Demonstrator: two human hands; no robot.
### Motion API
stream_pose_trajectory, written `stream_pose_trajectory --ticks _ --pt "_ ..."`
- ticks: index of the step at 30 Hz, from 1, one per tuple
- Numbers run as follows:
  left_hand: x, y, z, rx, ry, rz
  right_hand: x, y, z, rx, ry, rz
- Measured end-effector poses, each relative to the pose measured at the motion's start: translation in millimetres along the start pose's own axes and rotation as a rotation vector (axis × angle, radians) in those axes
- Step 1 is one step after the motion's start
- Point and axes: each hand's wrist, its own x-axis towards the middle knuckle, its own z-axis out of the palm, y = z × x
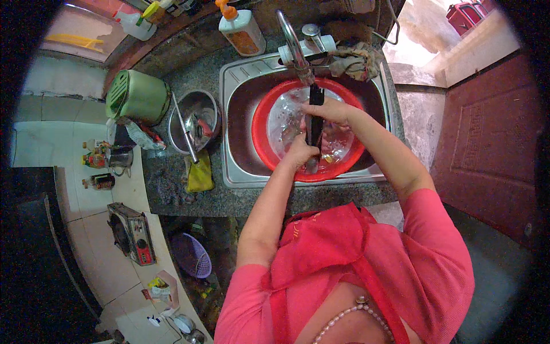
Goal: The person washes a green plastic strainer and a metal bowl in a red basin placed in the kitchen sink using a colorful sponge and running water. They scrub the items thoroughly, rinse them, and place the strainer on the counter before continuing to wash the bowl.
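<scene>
A long, dark, narrow object (316, 96), its exact kind unclear, stands out over a red plastic basin (259, 116) below the faucet (292, 36). My right hand (331, 111) is around its upper part, with the thumb pointing left across it. Lower down, my left hand (303, 151) grips the same object near its bottom end. Water and several small items, too blurred to name, lie in the basin. The basin sits inside a stainless steel sink (238, 129). My palms and most fingers are hidden.
Left of the sink are a metal pot (215, 112) with a metal-handled tool across it, a yellow cloth (200, 174) and a green lidded container (139, 96). A pump bottle (242, 34) stands behind. A grey rag (356, 62) hangs by the faucet. A portable stove (131, 232) is farther left.
</scene>
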Motion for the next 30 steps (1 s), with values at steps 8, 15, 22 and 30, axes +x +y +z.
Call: stream_pose_trajectory --ticks 8,15,22,30 --pt "1.4 -5.0 -2.2 0.595 0.316 0.156 27.2 18.6 -3.6 -0.285 0.112 -0.173" --pt "-4.6 -20.6 -14.6 0.110 0.320 0.070 8.0 0.1 -8.8 -0.342 0.316 -0.133" --pt "4.3 -38.2 -40.4 -0.145 0.464 0.016 0.8 32.9 -1.1 -0.136 0.497 -0.507" --pt "-3.8 -25.5 -50.6 -0.414 0.634 0.020 55.5 70.4 15.2 -0.276 0.521 -0.216"
